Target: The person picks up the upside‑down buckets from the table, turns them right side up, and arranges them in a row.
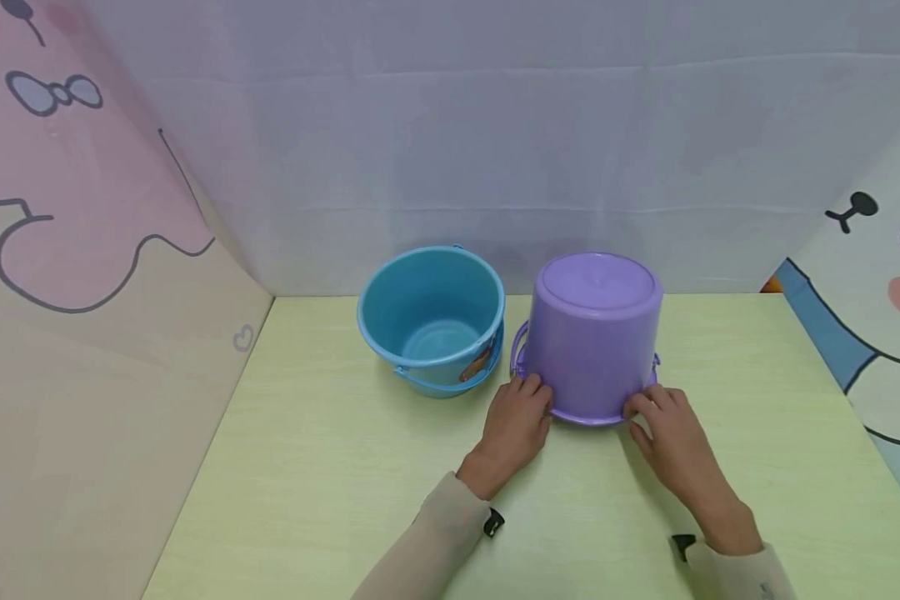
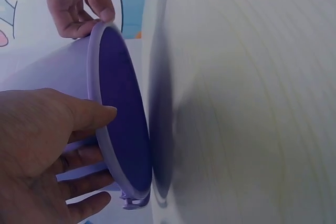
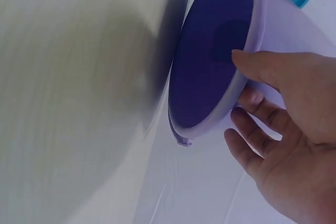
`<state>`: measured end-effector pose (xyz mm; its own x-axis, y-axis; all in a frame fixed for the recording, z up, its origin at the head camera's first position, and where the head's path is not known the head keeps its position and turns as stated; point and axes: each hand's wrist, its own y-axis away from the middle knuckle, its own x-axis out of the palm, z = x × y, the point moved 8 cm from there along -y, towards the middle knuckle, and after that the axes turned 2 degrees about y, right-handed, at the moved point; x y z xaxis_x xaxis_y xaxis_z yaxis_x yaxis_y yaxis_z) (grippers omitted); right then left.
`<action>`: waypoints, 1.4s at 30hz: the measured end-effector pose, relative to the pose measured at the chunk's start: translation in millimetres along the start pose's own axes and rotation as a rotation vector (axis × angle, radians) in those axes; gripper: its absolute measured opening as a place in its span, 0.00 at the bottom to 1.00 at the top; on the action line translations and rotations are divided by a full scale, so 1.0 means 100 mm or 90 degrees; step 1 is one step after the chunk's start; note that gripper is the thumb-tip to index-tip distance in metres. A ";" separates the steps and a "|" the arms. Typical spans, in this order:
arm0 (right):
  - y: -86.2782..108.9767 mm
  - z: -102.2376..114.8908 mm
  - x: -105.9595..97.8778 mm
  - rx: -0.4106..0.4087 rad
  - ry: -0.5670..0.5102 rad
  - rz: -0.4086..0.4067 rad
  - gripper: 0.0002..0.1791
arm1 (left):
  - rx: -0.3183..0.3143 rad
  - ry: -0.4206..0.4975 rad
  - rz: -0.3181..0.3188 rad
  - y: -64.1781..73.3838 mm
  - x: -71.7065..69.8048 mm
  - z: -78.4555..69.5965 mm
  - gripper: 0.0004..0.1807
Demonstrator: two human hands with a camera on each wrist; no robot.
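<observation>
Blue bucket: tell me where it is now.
In the head view, the blue bucket sits open side up on the table, toward its back edge, just left of the upturned purple bucket.

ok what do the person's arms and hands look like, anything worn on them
The left hand and right hand are bare, without gloves. The left sleeve and right sleeve are long and pale beige, ending near the wrists. A small black piece shows by the inner edge of each, too small to identify.

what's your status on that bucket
Left hand, right hand pinching purple bucket by rim. Bucket upside down, near side raised. Blue bucket close left, not blocking.
</observation>
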<state>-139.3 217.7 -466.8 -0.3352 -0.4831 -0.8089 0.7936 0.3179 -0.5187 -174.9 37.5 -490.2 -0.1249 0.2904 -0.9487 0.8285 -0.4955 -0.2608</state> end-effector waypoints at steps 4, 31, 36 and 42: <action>0.00 0.00 -0.03 0.000 -0.006 -0.007 0.24 | -0.004 0.023 -0.016 0.00 -0.03 0.00 0.08; -0.06 0.04 -0.30 -0.040 -0.072 -0.058 0.26 | 0.061 0.147 -0.121 0.04 -0.30 -0.02 0.09; -0.07 0.04 -0.36 -0.047 -0.082 -0.076 0.32 | 0.065 0.167 -0.129 0.04 -0.32 -0.01 0.09; -0.09 0.07 -0.44 -0.048 -0.090 -0.104 0.32 | 0.077 0.200 -0.155 0.05 -0.39 -0.02 0.09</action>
<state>-128.5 230.6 -424.0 -0.3766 -0.6413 -0.6685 0.6930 0.2838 -0.6627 -164.6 25.0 -454.4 -0.1200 0.6377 -0.7609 0.7227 -0.4694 -0.5074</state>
